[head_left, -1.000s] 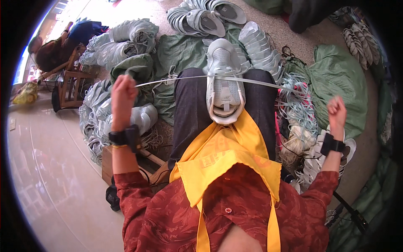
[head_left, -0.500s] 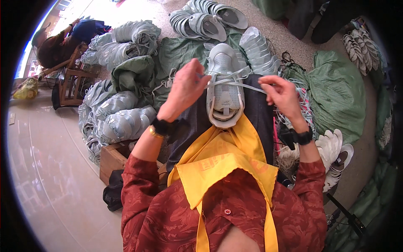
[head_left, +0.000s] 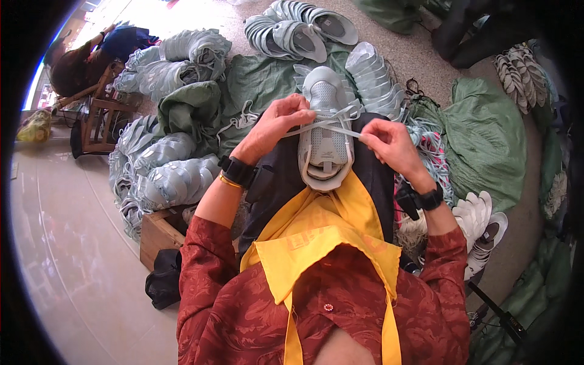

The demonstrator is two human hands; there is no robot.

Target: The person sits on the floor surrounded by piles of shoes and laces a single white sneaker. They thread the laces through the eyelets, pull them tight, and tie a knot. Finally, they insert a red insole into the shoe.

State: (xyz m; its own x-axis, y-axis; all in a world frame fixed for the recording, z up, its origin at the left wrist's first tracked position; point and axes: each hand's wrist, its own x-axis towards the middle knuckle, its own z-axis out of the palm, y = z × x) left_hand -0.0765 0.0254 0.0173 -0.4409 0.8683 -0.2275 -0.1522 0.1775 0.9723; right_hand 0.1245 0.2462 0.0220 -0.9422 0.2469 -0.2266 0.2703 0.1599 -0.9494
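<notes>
A pale grey-blue sneaker (head_left: 326,143) rests between my thighs, its heel toward me and its toe pointing away. Flat pale laces (head_left: 331,125) cross over its tongue. My left hand (head_left: 283,121) pinches a lace beside the shoe's left edge, its fingertips close to the lacing. On the other side my right hand (head_left: 389,145) holds a lace end between thumb and fingers, and that lace runs taut across the shoe. The sneaker's heel touches my yellow apron (head_left: 322,228).
Bundles of stacked pale shoe uppers (head_left: 173,164) lie at the left, with more uppers (head_left: 298,30) beyond the sneaker. A green sack (head_left: 486,137) bulges at the right. White shoes (head_left: 483,231) stand near my right forearm. A wooden box (head_left: 161,234) sits by my left elbow.
Both hands have come in closer to the shoe. My left hand has moved down and right onto the lacing, and my right hand has shifted left and lower with its lace.
</notes>
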